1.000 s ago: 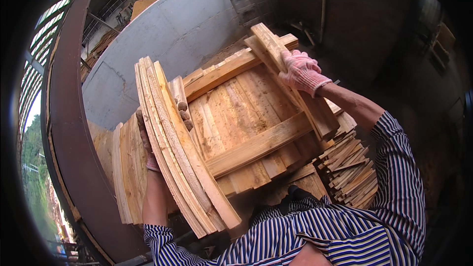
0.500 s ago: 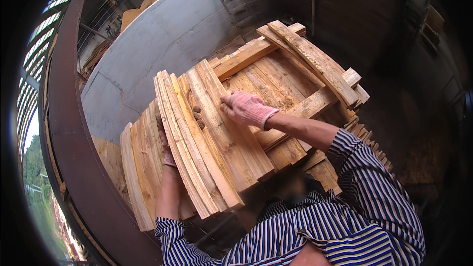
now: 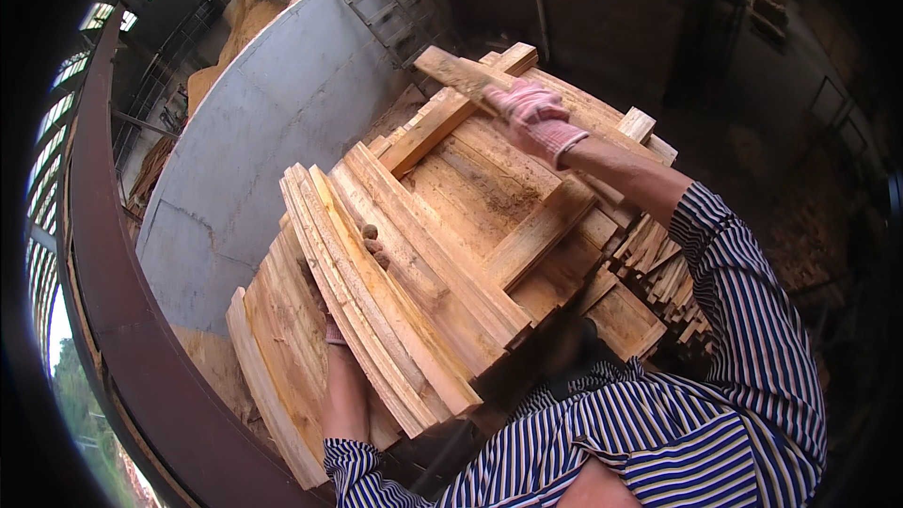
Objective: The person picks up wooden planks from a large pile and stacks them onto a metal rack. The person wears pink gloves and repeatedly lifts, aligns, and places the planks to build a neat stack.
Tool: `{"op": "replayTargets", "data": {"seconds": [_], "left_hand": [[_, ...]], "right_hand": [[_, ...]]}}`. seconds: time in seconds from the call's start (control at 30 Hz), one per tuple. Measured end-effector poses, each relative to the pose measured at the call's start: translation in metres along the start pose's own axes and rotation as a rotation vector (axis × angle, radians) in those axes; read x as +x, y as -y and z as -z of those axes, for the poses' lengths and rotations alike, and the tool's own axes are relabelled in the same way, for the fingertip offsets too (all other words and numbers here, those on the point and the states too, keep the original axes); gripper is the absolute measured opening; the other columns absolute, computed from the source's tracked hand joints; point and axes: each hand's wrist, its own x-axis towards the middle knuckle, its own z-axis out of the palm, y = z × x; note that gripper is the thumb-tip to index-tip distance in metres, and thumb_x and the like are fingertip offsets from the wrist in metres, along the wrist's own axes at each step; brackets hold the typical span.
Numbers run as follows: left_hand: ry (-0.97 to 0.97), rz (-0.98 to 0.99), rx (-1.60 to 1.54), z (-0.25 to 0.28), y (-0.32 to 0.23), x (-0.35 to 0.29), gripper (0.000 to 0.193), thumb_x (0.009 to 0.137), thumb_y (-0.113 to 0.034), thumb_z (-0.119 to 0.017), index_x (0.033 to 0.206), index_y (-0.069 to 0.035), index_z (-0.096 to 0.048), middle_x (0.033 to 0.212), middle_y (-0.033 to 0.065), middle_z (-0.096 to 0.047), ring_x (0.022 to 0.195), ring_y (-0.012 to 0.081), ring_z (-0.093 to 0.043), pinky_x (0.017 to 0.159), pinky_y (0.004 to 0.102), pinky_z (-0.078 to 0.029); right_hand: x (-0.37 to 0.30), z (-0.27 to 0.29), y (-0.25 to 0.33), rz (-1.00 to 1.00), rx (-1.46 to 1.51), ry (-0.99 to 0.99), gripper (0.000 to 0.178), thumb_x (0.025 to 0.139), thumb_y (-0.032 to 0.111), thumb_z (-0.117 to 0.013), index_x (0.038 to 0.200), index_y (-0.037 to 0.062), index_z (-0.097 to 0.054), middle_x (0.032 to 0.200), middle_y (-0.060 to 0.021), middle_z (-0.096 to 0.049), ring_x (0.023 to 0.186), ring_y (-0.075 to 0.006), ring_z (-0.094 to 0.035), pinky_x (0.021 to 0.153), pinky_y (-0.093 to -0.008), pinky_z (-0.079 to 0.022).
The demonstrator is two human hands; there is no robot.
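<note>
Planks [image 3: 395,292] of pale, rough-sawn wood, long and flat with splintery edges, are bundled on edge and clasped from beneath by the left hand [image 3: 334,315], whose gloved fingers [image 3: 374,246] are curled over the top of the bundle, grasping it. A single plank [image 3: 461,71] of the same coarse timber is gripped at the far side by the right hand [image 3: 536,118], which wears a knitted pink-and-white glove, its fingers clenched around the board's edge. Both are held over a stack [image 3: 527,216] of boards laid flat and crossed by thicker battens, the grain dusty and streaked with brown. More short offcuts [image 3: 658,263] are piled just beside the stack on the right. Sleeves of blue-and-white striped cloth [image 3: 734,320] are seen on both forearms. Beyond the stack a large, smooth grey slab [image 3: 254,160] is seen, and a curved rust-brown steel beam [image 3: 122,320] is bent along the left rim. A metal ladder [image 3: 367,0] is leaned at the top, near mounds of sawdust-coloured material. The right side of the shed is dark, with a dirt floor [image 3: 781,198].
</note>
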Motion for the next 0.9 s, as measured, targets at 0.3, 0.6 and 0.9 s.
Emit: {"op": "replayTargets", "data": {"seconds": [0.3, 0.6, 0.9], "left_hand": [[0.049, 0.005, -0.013, -0.023, 0.019, 0.032, 0.073, 0.104, -0.052, -0.037, 0.157, -0.005, -0.02, 0.151, 0.0181, -0.039, 0.133, 0.0302, -0.045, 0.112, 0.0441, -0.037], [0.043, 0.004, 0.004, -0.023, 0.021, 0.021, 0.069, 0.106, -0.048, -0.036, 0.157, -0.005, -0.019, 0.153, 0.0161, -0.038, 0.137, 0.0284, -0.041, 0.115, 0.0425, -0.033], [0.057, -0.025, 0.029, -0.035, 0.023, 0.03, 0.066, 0.107, -0.044, -0.035, 0.158, -0.005, -0.017, 0.155, 0.0142, -0.036, 0.14, 0.0266, -0.037, 0.118, 0.0409, -0.028]], "right_hand": [[-0.034, -0.008, 0.09, 0.147, 0.395, 0.284, 0.041, 0.104, 0.043, -0.043, 0.127, 0.0146, -0.061, 0.09, -0.0204, -0.063, 0.088, -0.0303, -0.063, 0.075, -0.0447, -0.055], [-0.019, -0.003, -0.08, -0.128, -0.048, 0.142, 0.042, 0.093, 0.035, -0.059, 0.13, 0.0149, -0.059, 0.102, -0.0185, -0.067, 0.097, -0.0339, -0.068, 0.076, -0.0492, -0.053], [-0.051, 0.005, 0.074, 0.007, 0.4, 0.452, 0.049, 0.101, 0.055, -0.041, 0.126, 0.0167, -0.06, 0.098, -0.0211, -0.065, 0.097, -0.0358, -0.065, 0.084, -0.054, -0.053]]}}
